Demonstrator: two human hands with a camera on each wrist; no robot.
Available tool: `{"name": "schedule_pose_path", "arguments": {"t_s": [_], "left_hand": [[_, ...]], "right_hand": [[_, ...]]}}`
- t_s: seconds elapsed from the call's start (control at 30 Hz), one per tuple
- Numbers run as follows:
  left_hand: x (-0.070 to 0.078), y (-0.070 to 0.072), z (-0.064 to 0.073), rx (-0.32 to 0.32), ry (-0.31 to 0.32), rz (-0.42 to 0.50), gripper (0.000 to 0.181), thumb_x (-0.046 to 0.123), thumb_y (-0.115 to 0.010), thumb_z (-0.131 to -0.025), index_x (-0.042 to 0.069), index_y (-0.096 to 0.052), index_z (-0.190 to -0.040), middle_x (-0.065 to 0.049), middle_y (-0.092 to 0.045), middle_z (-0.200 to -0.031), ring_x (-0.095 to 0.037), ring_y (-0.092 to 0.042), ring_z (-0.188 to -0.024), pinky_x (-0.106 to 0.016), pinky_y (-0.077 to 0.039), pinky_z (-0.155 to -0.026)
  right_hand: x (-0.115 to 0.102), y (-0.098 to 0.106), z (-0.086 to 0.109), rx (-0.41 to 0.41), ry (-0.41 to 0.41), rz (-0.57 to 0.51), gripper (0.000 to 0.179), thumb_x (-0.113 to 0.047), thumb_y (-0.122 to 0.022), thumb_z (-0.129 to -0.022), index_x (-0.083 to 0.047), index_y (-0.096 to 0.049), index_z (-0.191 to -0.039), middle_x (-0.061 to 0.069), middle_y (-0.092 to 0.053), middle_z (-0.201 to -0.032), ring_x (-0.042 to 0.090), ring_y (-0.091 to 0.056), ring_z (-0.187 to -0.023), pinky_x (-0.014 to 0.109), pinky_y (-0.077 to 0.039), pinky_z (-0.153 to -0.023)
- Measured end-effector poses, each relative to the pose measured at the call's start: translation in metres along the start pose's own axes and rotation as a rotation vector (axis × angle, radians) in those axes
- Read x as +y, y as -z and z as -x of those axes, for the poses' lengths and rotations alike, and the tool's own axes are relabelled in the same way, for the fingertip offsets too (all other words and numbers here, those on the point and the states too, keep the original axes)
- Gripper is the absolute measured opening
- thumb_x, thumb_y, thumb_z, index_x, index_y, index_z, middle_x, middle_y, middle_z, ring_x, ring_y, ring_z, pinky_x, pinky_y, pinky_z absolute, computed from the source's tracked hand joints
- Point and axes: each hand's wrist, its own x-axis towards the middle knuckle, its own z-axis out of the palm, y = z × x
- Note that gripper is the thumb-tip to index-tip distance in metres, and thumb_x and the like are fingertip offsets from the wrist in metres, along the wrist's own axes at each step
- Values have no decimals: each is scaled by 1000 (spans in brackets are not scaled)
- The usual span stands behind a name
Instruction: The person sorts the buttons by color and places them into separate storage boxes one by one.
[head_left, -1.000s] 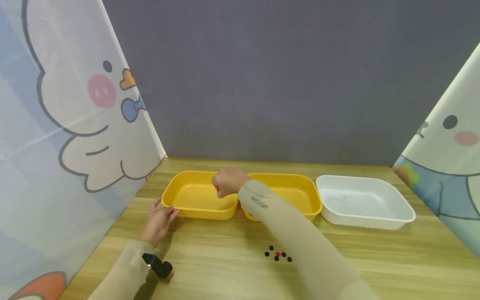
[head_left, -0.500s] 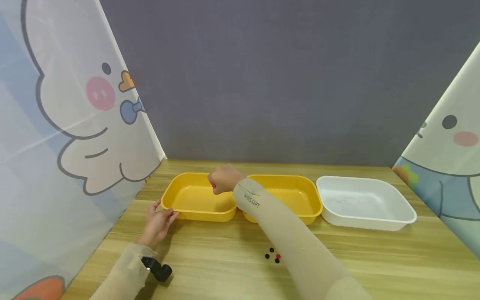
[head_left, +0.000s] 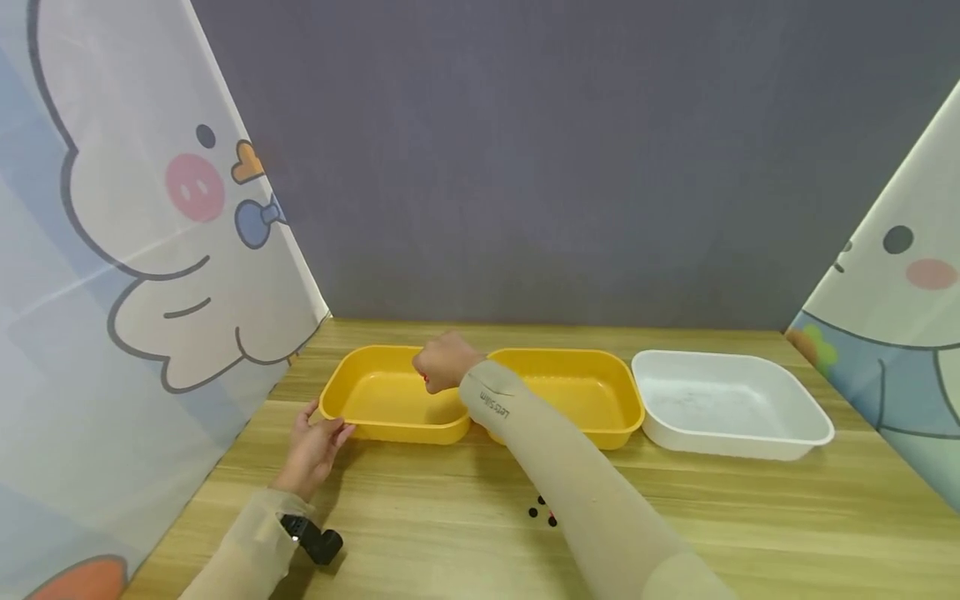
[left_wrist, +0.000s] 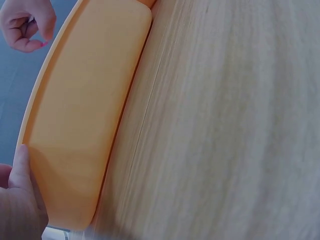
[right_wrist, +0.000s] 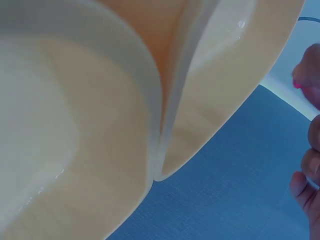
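My left hand (head_left: 315,446) holds the front-left corner of a shallow yellow plastic bin (head_left: 408,432), with its thumb (left_wrist: 22,170) at the rim in the left wrist view. Above the right part of this bin is my right hand (head_left: 446,362), its fingers curled. It pinches a tiny red piece (head_left: 426,378), which also shows as a pink-red speck (left_wrist: 44,44) at the fingertips in the left wrist view. Most of the piece is hidden by the fingers. In the right wrist view, the right hand (right_wrist: 311,90) appears at the right edge, over the bins.
A second yellow bin (head_left: 611,438) stands against the first, and a white bin (head_left: 735,444) is at the right. Small black discs (head_left: 533,512) lie on the wooden table, partly behind my right forearm (head_left: 577,492). A grey panel (head_left: 570,167) rises behind the bins.
My right hand has moved slightly left over the left yellow bin, still pinching the red piece. Its forearm now covers more of the discs. My left hand stays on the corner.
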Motion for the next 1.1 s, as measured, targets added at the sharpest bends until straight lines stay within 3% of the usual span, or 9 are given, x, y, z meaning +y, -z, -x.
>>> {"name": "schedule_pose_path", "arguments": {"t_s": [0.2,0.43,0.63,0.9,1.1], "left_hand": [[0,-3,0,-2,-6,4,72,-12,-36,-96,7,9,-150,-22,-28,-131,-2,-59,-70,-12,-52,-80],[-1,-3,0,-3,1,-4,73,-11,-36,-96,7,9,-150,-22,-28,-132,-1,-58,-70,-12,-52,-80],[1,-2,1,-4,1,-13,73,-11,-36,-96,8,10,-150,-22,-27,-135,-1,-59,-74,-13,-51,-83],[0,-2,0,-7,8,-6,75,-10,-36,-96,10,12,-150,-17,-32,-122,-1,-58,-70,-12,-52,-81],[2,2,0,-9,8,-18,75,-10,-36,-96,9,13,-149,-19,-32,-125,0,-59,-70,-11,-52,-80]], "right_hand": [[-1,0,1,-20,-5,48,7,-24,-68,-86,-18,-67,-85,-8,-62,-74,5,-46,-59,18,-39,-47],[-2,2,11,-42,-13,-49,20,-30,-70,-85,-18,-72,-101,-9,-70,-91,5,-57,-69,21,-50,-62],[-1,9,24,-18,29,-105,21,-26,-72,-84,-15,-72,-101,-5,-70,-89,6,-53,-64,20,-49,-62],[3,23,50,-58,9,-89,17,-25,-72,-84,-16,-72,-98,-5,-71,-88,7,-51,-61,21,-48,-60],[5,25,69,-71,63,-28,15,-27,-73,-83,-17,-72,-94,-6,-70,-82,9,-56,-63,22,-49,-62]]}}
